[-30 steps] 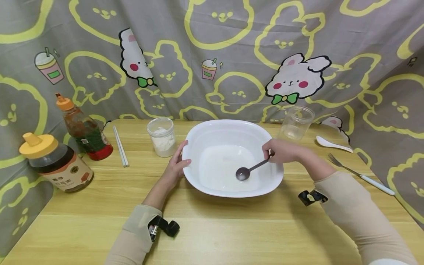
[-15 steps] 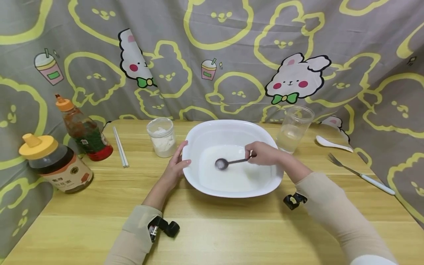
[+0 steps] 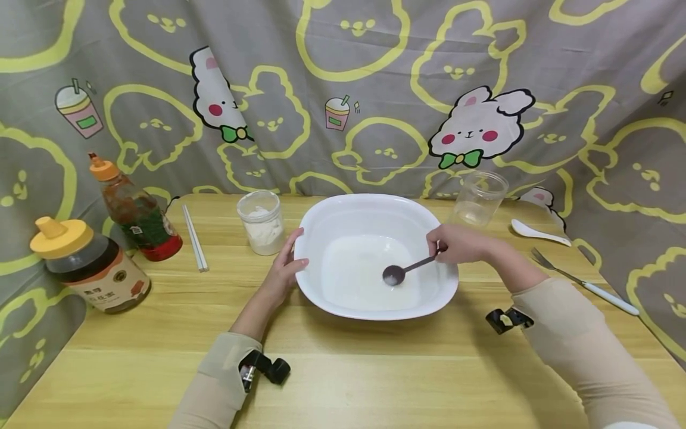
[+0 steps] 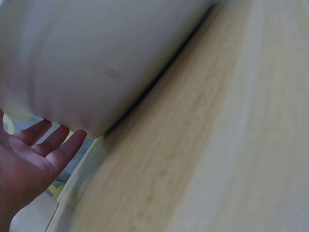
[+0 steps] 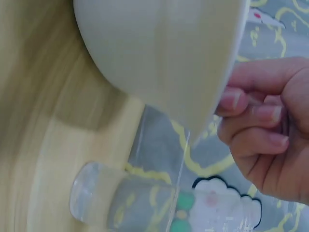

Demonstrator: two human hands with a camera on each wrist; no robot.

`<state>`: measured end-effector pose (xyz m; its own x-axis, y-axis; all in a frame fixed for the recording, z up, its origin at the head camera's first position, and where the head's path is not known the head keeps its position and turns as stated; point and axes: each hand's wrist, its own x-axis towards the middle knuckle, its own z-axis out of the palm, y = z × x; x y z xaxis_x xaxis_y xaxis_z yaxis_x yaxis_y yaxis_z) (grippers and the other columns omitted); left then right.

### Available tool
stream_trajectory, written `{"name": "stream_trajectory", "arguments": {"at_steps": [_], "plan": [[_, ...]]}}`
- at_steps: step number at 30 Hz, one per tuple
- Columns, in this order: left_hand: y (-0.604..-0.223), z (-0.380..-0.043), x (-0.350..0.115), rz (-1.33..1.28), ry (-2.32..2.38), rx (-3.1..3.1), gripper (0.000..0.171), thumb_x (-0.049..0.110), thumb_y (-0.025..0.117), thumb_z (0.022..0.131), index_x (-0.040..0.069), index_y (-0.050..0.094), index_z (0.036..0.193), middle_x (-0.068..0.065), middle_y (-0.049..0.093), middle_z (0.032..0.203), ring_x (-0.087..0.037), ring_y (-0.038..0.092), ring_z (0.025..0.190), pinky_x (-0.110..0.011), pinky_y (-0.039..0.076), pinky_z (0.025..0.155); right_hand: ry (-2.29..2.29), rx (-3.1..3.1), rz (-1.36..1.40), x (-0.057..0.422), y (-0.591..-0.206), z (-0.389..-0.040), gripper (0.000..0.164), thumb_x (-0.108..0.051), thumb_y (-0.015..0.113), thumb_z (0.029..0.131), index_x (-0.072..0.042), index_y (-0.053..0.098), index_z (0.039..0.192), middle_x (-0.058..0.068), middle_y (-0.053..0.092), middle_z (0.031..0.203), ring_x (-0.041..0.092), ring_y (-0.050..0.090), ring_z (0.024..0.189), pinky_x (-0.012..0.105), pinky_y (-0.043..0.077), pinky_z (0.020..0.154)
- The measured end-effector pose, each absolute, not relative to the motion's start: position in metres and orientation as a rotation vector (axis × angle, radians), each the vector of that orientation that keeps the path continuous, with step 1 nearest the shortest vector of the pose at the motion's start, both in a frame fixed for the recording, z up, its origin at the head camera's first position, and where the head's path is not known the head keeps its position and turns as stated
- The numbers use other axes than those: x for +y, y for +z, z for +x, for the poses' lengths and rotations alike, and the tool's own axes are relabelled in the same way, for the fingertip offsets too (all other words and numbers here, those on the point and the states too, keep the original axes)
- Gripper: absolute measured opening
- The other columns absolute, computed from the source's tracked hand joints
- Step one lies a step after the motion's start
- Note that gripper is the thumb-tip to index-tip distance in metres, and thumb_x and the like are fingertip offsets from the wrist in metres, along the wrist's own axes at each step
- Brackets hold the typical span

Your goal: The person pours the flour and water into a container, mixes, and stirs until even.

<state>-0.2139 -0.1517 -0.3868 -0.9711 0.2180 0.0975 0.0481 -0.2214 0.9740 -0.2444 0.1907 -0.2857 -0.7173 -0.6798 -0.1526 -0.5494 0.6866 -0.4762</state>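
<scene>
A white basin (image 3: 375, 208) with milky white liquid (image 3: 359, 274) in its bottom stands on the table. My left hand (image 3: 282, 275) holds its left rim, thumb over the edge. In the left wrist view, the fingers (image 4: 62, 147) of that hand rest against the outer wall. My right hand (image 3: 462, 244) pinches the handle of a dark round-bowled spoon (image 3: 393, 274) over the basin's right side. The spoon's bowl is low at the liquid, with some white in it. In the right wrist view, the right hand (image 5: 270, 125) is at the rim, and the basin wall hides the spoon.
A jar of white powder (image 3: 264, 229) stands left of the basin, a clear cup (image 3: 477, 202) behind right. Chopsticks (image 3: 195, 238), a sauce bottle (image 3: 142, 217) and a honey jar (image 3: 99, 268) are at left. A white spoon (image 3: 540, 233) and a fork (image 3: 584, 283) lie right.
My right hand has swept the dark spoon left through the basin and back to the right, near where it was a second ago. My left hand stays on the rim.
</scene>
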Motion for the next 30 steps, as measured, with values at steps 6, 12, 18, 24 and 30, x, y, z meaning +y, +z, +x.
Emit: {"name": "stream_trajectory", "arguments": {"at_steps": [6, 12, 18, 24, 30], "plan": [[-0.387, -0.214, -0.152, 0.318, 2.358, 1.898, 0.066, 0.004, 0.048, 0.077, 0.017, 0.022, 0.137, -0.021, 0.029, 0.13, -0.041, 0.035, 0.108, -0.047, 0.046, 0.075, -0.54, 2.73, -0.841, 0.182, -0.29, -0.259, 0.008, 0.002, 0.055, 0.073, -0.006, 0.056, 0.071, 0.0, 0.051, 0.06, 0.013, 0.044, 0.054, 0.024, 0.037, 0.047], [-0.389, -0.214, -0.152, 0.327, 2.369, 1.881, 0.065, 0.003, 0.046, 0.078, 0.016, 0.021, 0.137, -0.02, 0.028, 0.131, -0.041, 0.034, 0.109, -0.051, 0.043, 0.078, -0.774, 2.624, -0.748, 0.159, -0.309, -0.271, 0.002, 0.001, 0.054, 0.077, -0.001, 0.055, 0.077, 0.01, 0.054, 0.06, 0.014, 0.046, 0.051, 0.025, 0.039, 0.049], [-0.389, -0.214, -0.152, 0.343, 2.368, 1.88, 0.065, 0.002, 0.046, 0.078, 0.016, 0.021, 0.137, -0.021, 0.029, 0.13, -0.042, 0.034, 0.109, -0.052, 0.042, 0.079, -0.95, 2.451, -0.814, 0.142, -0.324, -0.264, 0.004, 0.002, 0.054, 0.078, -0.001, 0.055, 0.078, 0.007, 0.05, 0.053, 0.012, 0.042, 0.047, 0.022, 0.035, 0.046], [-0.387, -0.214, -0.151, 0.351, 2.363, 1.876, 0.065, 0.002, 0.046, 0.079, 0.015, 0.02, 0.137, -0.023, 0.029, 0.13, -0.041, 0.035, 0.108, -0.05, 0.043, 0.078, -0.909, 2.303, -0.91, 0.149, -0.319, -0.248, 0.005, 0.0, 0.056, 0.077, -0.004, 0.056, 0.077, -0.001, 0.042, 0.049, 0.01, 0.036, 0.044, 0.02, 0.031, 0.045], [-0.387, -0.213, -0.151, 0.328, 2.362, 1.88, 0.065, 0.003, 0.046, 0.079, 0.017, 0.021, 0.137, -0.023, 0.029, 0.129, -0.041, 0.035, 0.108, -0.05, 0.043, 0.078, -0.825, 2.342, -0.957, 0.174, -0.3, -0.242, 0.009, 0.004, 0.057, 0.072, -0.004, 0.058, 0.074, -0.001, 0.045, 0.054, 0.01, 0.038, 0.049, 0.019, 0.031, 0.047]]}}
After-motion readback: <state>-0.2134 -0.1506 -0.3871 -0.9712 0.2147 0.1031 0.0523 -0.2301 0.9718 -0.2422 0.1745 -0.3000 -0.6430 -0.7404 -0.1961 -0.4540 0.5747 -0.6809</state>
